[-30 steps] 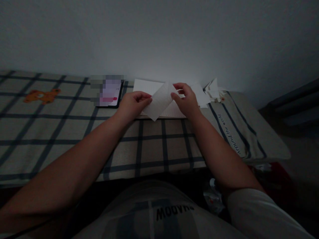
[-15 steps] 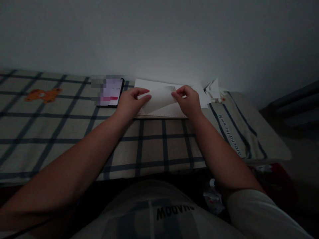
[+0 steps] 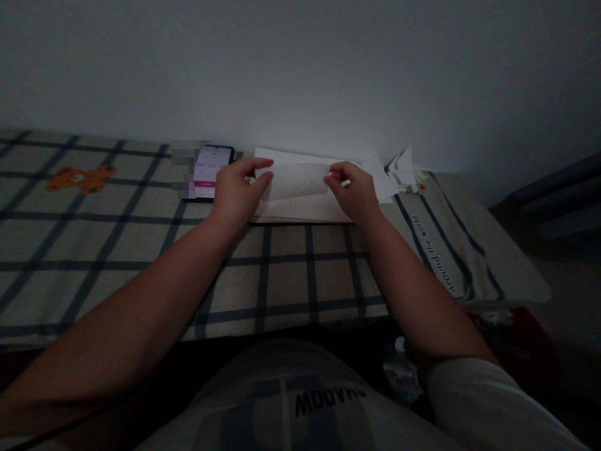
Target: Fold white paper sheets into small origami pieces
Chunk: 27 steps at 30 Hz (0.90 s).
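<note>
A small sheet of white paper is stretched between my two hands, tilted up above a pad of lined paper. My left hand has its thumb and index finger at the sheet's left edge, with a small gap showing between the fingertips. At the right edge, my right hand pinches the sheet between thumb and fingers. Faint lines show on the sheet. The pad lies on the checked cloth, partly covered by the sheet and my hands.
A lit phone lies left of the pad. Folded white paper pieces stand to the right, against the wall. An orange bear-shaped piece is on the checked cloth. Below the table edge is a clear plastic bottle.
My left hand has shifted slightly left and its fingertips are a little farther apart. The small sheet now looks flatter and its top edge more level. My right hand has barely moved.
</note>
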Motion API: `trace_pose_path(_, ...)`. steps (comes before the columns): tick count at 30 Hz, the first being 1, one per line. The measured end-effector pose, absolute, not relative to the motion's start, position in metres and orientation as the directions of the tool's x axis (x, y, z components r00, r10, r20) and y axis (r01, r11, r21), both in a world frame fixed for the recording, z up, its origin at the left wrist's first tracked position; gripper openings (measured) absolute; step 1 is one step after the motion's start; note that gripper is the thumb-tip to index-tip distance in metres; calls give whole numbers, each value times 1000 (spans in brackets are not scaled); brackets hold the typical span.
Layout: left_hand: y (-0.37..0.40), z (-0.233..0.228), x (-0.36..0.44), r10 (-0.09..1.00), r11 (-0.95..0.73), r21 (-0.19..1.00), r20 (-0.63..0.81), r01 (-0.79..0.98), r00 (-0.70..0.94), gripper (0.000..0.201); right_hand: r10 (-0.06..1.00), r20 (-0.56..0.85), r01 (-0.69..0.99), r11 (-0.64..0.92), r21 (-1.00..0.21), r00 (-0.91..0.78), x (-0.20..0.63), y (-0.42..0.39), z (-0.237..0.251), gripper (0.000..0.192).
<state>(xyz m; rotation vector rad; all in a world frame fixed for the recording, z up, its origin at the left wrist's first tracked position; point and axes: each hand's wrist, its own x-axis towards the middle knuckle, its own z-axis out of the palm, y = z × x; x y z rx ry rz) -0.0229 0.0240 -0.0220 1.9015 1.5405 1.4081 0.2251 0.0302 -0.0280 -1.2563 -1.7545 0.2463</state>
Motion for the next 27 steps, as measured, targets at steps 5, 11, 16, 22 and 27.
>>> trace_pose_path(5,22,-20,-23,862,-400,726,506,560,-41,29,832,552,638,450,-625,-46,225,29,-28,3)
trace_pose_path(11,20,-18,-21,872,-406,740,490,536,-16,32,836,549,634,433,-640,-17,226,28,-26,4)
trace_pose_path(16,22,-18,-22,887,-366,749,460,552,-35,33,861,506,650,413,-637,-51,225,24,-24,6)
trace_pose_path(22,23,-19,-24,908,-339,716,418,610,14,36,897,425,717,374,-588,-120,222,19,-19,9)
trace_pose_path(27,21,-18,-27,867,-411,573,486,709,110,38,908,377,728,383,-569,-182,222,18,-20,8)
